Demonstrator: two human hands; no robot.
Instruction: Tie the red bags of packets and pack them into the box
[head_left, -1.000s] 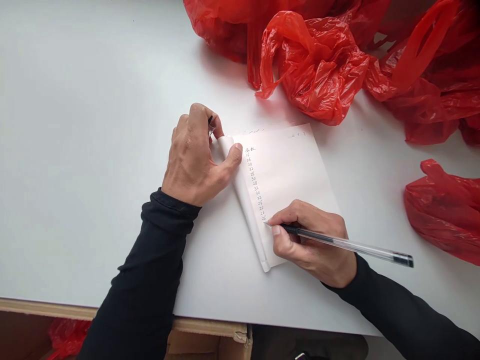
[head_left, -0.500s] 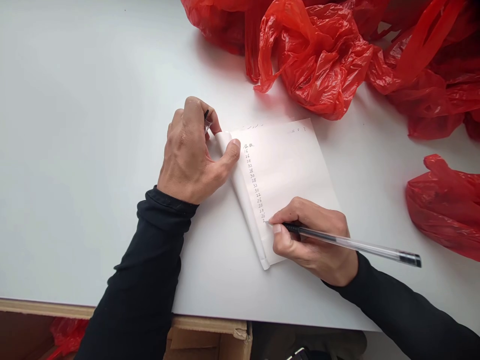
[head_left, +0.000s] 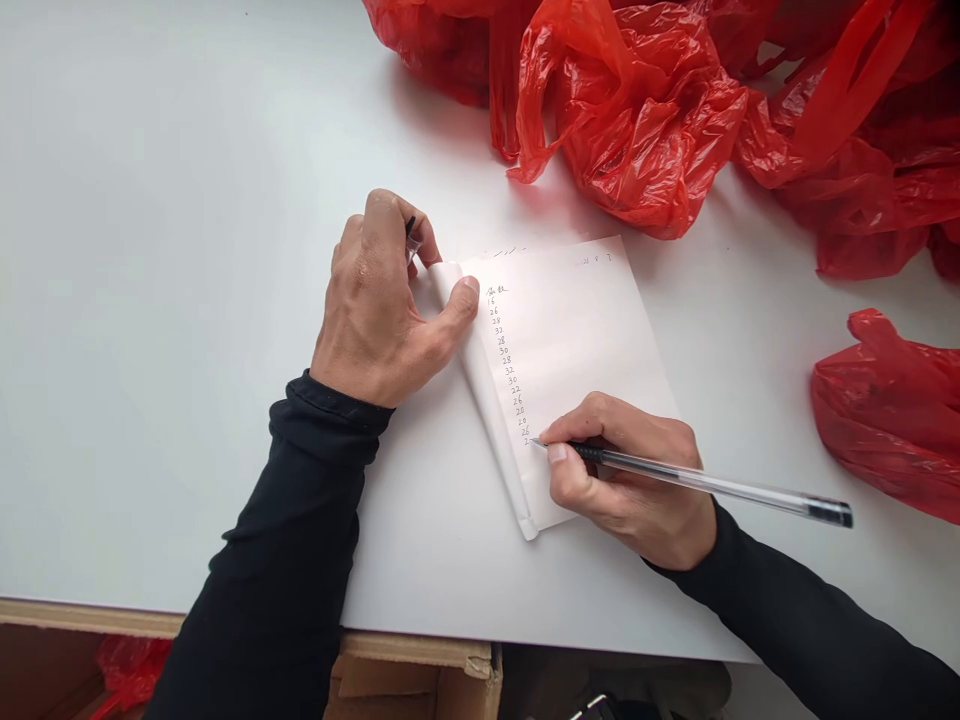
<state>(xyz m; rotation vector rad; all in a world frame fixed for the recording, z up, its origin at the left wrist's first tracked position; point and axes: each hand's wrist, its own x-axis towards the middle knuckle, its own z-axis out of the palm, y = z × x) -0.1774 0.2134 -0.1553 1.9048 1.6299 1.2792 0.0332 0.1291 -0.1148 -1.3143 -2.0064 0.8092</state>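
A sheet of white paper (head_left: 577,340) lies on the white table, its left edge rolled over into a curl. Handwritten numbers run down its left side in a column. My right hand (head_left: 630,480) is closed around a clear gel pen (head_left: 712,483) with a black grip, its tip touching the paper at the column's lowest number. With curled fingers, my left hand (head_left: 390,300) holds what looks like a pen cap (head_left: 411,240), clear and black, mostly hidden. Its thumb presses on the paper's curled edge.
Crumpled red plastic bags (head_left: 645,120) are heaped along the back right of the table (head_left: 187,300). Another red bag (head_left: 892,410) lies at the right edge. Below the front edge are an open cardboard box (head_left: 420,650) and more red plastic (head_left: 135,665) at left.
The pen's tip has shifted very slightly to the right and its rear end has swung a little up and right. My left hand stays in place on the paper.
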